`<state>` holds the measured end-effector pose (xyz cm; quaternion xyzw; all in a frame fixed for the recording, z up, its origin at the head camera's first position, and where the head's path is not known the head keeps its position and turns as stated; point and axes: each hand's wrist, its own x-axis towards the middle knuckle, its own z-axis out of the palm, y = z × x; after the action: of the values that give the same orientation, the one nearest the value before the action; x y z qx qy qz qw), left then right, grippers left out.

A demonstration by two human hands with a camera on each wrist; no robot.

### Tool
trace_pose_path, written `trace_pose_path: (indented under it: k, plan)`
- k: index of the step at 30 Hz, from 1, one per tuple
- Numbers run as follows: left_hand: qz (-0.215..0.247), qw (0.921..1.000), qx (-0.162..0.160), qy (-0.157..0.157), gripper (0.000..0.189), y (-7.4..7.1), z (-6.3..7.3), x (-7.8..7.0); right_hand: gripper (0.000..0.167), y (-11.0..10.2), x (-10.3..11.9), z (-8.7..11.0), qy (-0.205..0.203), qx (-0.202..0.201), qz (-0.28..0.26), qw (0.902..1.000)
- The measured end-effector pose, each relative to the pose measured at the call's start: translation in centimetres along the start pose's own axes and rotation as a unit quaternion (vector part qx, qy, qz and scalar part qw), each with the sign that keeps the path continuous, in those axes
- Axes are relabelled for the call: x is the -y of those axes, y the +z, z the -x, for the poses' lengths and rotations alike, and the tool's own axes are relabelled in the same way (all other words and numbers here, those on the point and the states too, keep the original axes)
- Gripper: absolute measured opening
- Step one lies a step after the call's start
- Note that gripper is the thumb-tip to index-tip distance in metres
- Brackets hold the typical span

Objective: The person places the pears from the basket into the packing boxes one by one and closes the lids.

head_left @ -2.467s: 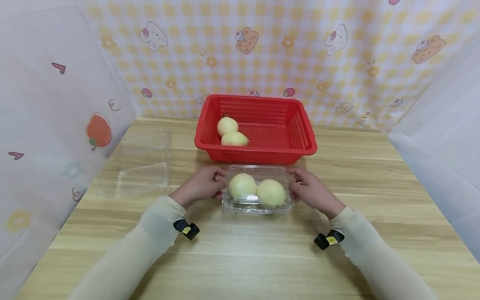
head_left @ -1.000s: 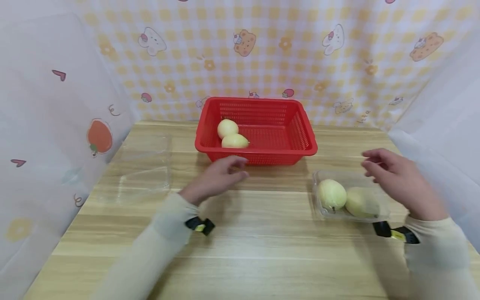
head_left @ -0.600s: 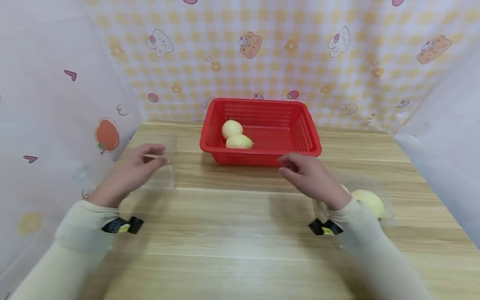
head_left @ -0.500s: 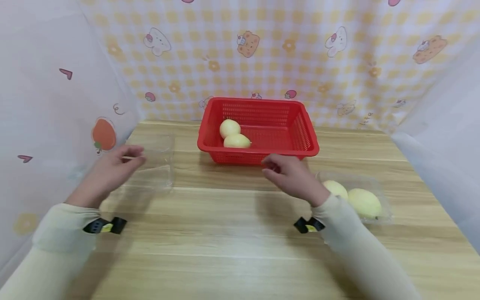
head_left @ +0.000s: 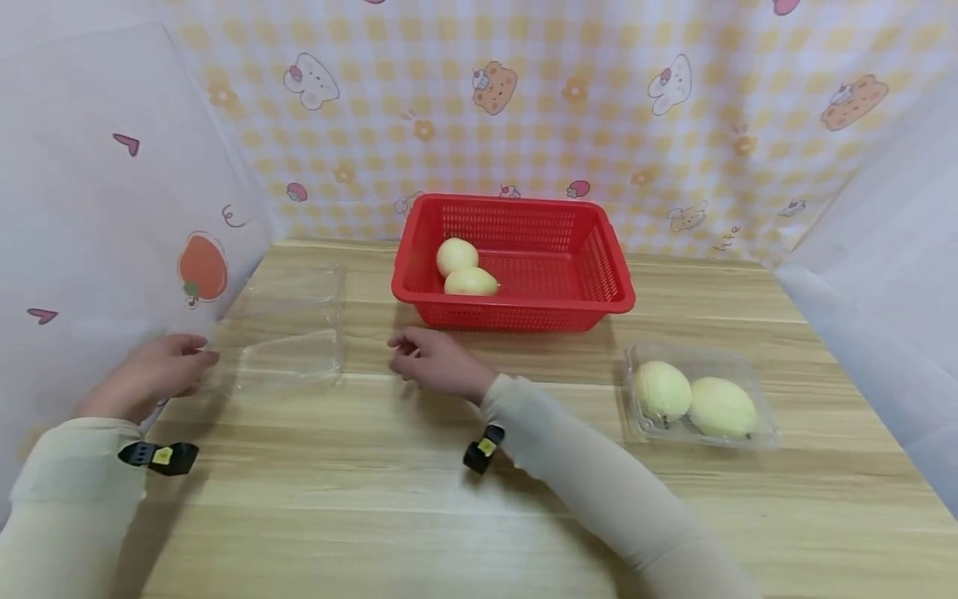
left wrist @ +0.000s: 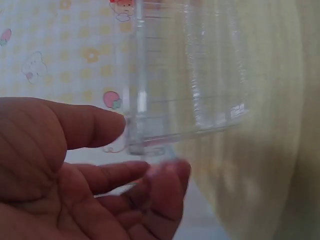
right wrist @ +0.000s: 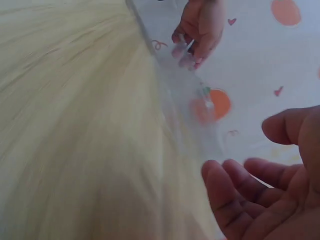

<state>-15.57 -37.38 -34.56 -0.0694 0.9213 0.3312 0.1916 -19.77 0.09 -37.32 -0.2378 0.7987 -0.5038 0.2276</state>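
Note:
An open clear plastic box [head_left: 288, 358] lies at the left of the table. My left hand [head_left: 153, 374] is at its left end. In the left wrist view, thumb and fingers stand apart around a corner of the clear box [left wrist: 200, 100]; whether they touch it is hard to tell. My right hand [head_left: 441, 362], fingers loosely bent and holding nothing, hovers right of that box, in front of the red basket [head_left: 516, 312]. To the right stands another clear box [head_left: 763, 424] with two pale yellow pears [head_left: 722, 408] inside.
Two more pale pears [head_left: 471, 281] lie in the left part of the red basket at the back of the table. A patterned curtain [head_left: 524, 125] hangs behind the table, with white cloth [head_left: 90, 208] along the left side.
The box with two pears went from the middle to the right and was let go. Both hands then moved left, the left one to the open box and the right one across the middle.

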Motion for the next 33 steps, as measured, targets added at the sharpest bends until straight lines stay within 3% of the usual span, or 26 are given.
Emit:
trace_pose_path:
  k: [4, 9, 18, 26, 33]
  plan:
    - [0.014, 0.9999, -0.001, 0.010, 0.066, 0.7, -0.5, 0.6, 0.045, 2.0, 0.2, -2.1, 0.020, -0.009, -0.074, 0.9970]
    - [0.036, 0.9990, -0.006, 0.024, 0.060, 2.0, -0.3, 0.3, 0.051, 3.4, 0.2, -3.1, 0.028, -0.007, -0.126, 0.9916]
    - [0.056, 0.9968, -0.005, 0.057, 0.057, 4.2, 1.7, -0.6, 0.048, 3.9, -0.2, -3.4, 0.035, -0.041, -0.106, 0.9929]
    - [0.088, 0.9944, 0.006, 0.058, 0.045, 5.7, 2.5, -1.4, 0.051, 2.6, -1.2, -0.7, 0.041, -0.029, -0.076, 0.9958]
    - [0.123, 0.9863, 0.040, 0.101, 0.047, 7.1, 3.0, -2.4, 0.050, 1.6, -1.8, 3.8, 0.021, -0.023, 0.023, 0.9992]
